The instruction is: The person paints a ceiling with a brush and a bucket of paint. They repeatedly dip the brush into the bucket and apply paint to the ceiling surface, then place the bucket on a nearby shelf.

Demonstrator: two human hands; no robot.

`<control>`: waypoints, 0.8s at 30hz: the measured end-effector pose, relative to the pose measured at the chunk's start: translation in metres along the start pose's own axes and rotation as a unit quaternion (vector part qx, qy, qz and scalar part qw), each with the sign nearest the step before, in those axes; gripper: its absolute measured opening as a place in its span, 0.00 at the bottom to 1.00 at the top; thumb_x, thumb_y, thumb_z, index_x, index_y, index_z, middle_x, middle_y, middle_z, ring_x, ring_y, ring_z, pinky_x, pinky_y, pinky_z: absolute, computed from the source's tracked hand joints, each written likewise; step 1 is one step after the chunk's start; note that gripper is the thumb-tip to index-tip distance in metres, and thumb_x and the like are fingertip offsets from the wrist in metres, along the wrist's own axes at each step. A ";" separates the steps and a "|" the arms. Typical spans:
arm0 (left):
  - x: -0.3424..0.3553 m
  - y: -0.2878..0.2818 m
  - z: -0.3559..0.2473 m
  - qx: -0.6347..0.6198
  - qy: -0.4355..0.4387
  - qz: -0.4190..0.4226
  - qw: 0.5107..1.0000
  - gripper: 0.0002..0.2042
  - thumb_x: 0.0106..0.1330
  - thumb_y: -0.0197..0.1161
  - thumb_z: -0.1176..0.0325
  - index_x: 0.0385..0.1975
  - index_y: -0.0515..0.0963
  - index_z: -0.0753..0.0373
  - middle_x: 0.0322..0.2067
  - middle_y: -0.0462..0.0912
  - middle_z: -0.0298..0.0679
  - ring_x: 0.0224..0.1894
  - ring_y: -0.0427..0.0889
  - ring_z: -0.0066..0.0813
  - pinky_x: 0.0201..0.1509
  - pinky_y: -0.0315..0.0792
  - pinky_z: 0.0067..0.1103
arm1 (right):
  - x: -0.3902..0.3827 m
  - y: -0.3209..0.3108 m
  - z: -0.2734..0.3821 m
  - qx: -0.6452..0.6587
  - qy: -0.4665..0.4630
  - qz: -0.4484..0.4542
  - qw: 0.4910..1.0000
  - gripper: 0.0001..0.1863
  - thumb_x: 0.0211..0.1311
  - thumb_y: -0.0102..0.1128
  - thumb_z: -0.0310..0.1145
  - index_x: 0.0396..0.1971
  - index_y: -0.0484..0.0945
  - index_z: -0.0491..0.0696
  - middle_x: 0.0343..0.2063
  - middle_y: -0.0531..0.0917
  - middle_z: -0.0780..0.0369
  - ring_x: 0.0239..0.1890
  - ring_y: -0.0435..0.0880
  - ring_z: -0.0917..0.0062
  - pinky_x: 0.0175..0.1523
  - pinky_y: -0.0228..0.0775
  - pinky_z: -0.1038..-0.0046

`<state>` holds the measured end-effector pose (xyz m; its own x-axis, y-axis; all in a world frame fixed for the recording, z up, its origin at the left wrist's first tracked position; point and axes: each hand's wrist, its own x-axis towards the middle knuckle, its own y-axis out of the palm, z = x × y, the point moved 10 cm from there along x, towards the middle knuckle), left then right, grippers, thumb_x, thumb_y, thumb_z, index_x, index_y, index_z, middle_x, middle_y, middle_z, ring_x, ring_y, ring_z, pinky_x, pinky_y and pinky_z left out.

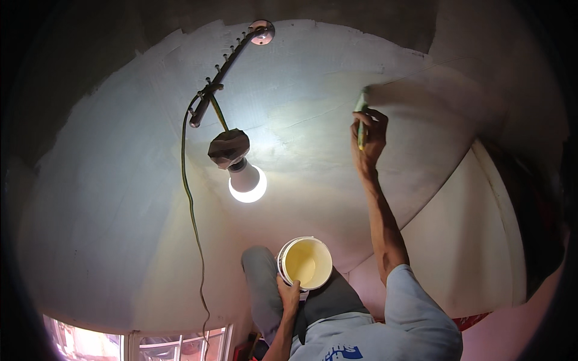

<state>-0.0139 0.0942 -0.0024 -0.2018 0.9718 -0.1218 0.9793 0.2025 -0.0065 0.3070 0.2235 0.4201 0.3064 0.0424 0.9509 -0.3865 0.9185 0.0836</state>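
Note:
My left hand (289,292) grips the near side of a white bucket (329,265), held over my lap. Pale yellow paint (301,268) lies inside it. With my arm raised, my right hand (369,137) is closed round the handle of a paintbrush (362,103). The brush points upward, its bristles at the pale wall (313,144); I cannot tell exactly where they touch. Around the brush the wall looks yellowish, and whiter farther to the left.
A lit bulb (248,185) hangs left of my right arm from a metal hook rail (223,72). Its cord (191,204) runs down toward a window (174,346) at lower left. A pale curved panel (469,234) stands at right. Dark grey surface (361,21) borders the wall above.

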 end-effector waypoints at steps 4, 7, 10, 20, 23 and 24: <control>-0.002 0.000 -0.010 -0.014 0.013 -0.001 1.000 0.16 0.54 0.63 0.75 0.41 0.70 0.71 0.38 0.79 0.47 0.40 0.79 0.33 0.48 0.73 0.28 | -0.008 0.067 0.056 0.128 -0.008 0.093 0.987 0.15 0.52 0.67 0.19 0.39 0.82 0.52 0.44 0.78 0.61 0.33 0.84 0.73 0.37 0.79 0.72; -0.001 0.001 -0.002 -0.007 0.015 0.001 1.000 0.16 0.54 0.63 0.75 0.42 0.70 0.71 0.37 0.79 0.47 0.39 0.79 0.33 0.46 0.74 0.27 | 0.001 0.099 0.071 0.271 -0.001 0.143 0.952 0.13 0.55 0.67 0.19 0.39 0.82 0.50 0.41 0.81 0.59 0.39 0.84 0.72 0.42 0.78 0.73; 0.002 -0.006 0.007 -0.020 0.011 -0.010 1.000 0.16 0.54 0.62 0.76 0.43 0.70 0.71 0.37 0.79 0.46 0.39 0.79 0.32 0.45 0.74 0.27 | -0.003 0.131 0.067 0.333 0.060 0.177 0.924 0.09 0.60 0.64 0.20 0.40 0.81 0.46 0.41 0.82 0.61 0.41 0.83 0.76 0.46 0.75 0.74; -0.005 0.002 -0.002 -0.035 -0.008 0.010 0.999 0.23 0.53 0.60 0.77 0.52 0.68 0.71 0.42 0.78 0.46 0.44 0.79 0.34 0.51 0.73 0.27 | 0.006 0.020 0.038 0.001 0.021 -0.030 0.999 0.17 0.55 0.63 0.15 0.41 0.82 0.52 0.47 0.76 0.62 0.41 0.82 0.72 0.38 0.78 0.72; -0.002 -0.009 -0.008 -0.015 -0.004 0.006 1.000 0.26 0.53 0.59 0.77 0.55 0.67 0.71 0.44 0.79 0.47 0.46 0.80 0.35 0.53 0.73 0.26 | -0.020 0.057 0.047 -0.041 0.053 0.012 0.998 0.17 0.52 0.67 0.18 0.39 0.82 0.56 0.49 0.74 0.61 0.42 0.82 0.69 0.36 0.81 0.69; -0.004 0.000 -0.011 -0.016 -0.002 0.019 1.000 0.26 0.53 0.59 0.77 0.55 0.67 0.71 0.44 0.79 0.47 0.46 0.80 0.35 0.53 0.73 0.26 | -0.013 0.061 0.062 -0.075 0.019 0.029 0.997 0.15 0.53 0.67 0.21 0.39 0.81 0.55 0.50 0.73 0.61 0.41 0.82 0.68 0.36 0.82 0.69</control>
<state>-0.0133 0.0916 0.0091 -0.1648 0.9782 -0.1261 0.9850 0.1699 0.0306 0.2256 0.2545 0.4311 0.3218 0.1093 0.9405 -0.2710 0.9624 -0.0191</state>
